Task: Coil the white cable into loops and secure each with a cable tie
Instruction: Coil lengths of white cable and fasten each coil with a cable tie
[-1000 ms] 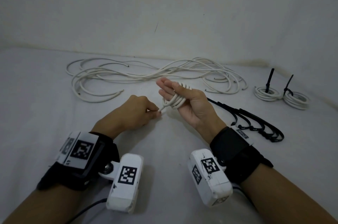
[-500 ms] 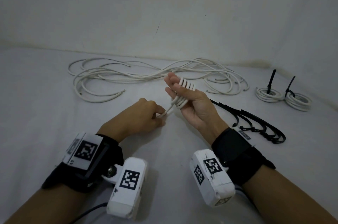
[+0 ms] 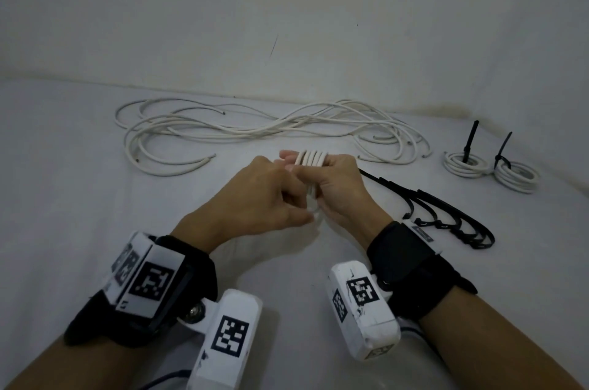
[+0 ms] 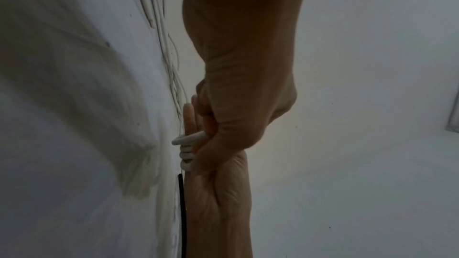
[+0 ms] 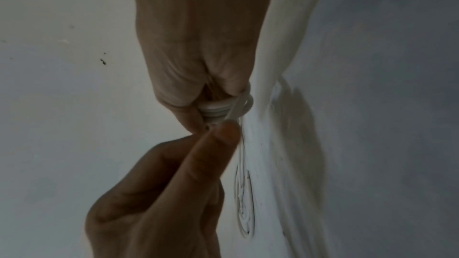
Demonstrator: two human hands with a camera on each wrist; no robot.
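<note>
Right hand [image 3: 342, 188]: raised above the white surface [image 3: 79, 198], fingers straight and serving as a spool, with a small coil [image 3: 310, 158] of white cable wound in several side-by-side turns around them.
Left hand [image 3: 255, 198]: pressed against the right, thumb and fingertip pinching the loose cable end [image 5: 236, 111] where it crosses the wound turns.
Coil, close up: turns stacked tidily in the right wrist view, the free end lying slantwise over them.
Step in hand, as judged: tucking or finishing the tail of this coil, ahead of tying.
Doing it well: tail laid flat beside the last turn, not across; steady tension while sliding the coil off the fingers; a firm pinch at one spot of the bundle to stop springing open.
Cable ties [image 3: 446, 214]: black, loose, lying just right of the right wrist, within easy reach.
Finished coils [image 3: 490, 166]: two, far right, each already bound with a black tie standing upright.
Loose cables [image 3: 255, 131]: several white lengths sprawled along the back, not yet coiled.
Risk: turns slipping apart in the moment one hand lets go to fetch a tie.
</note>
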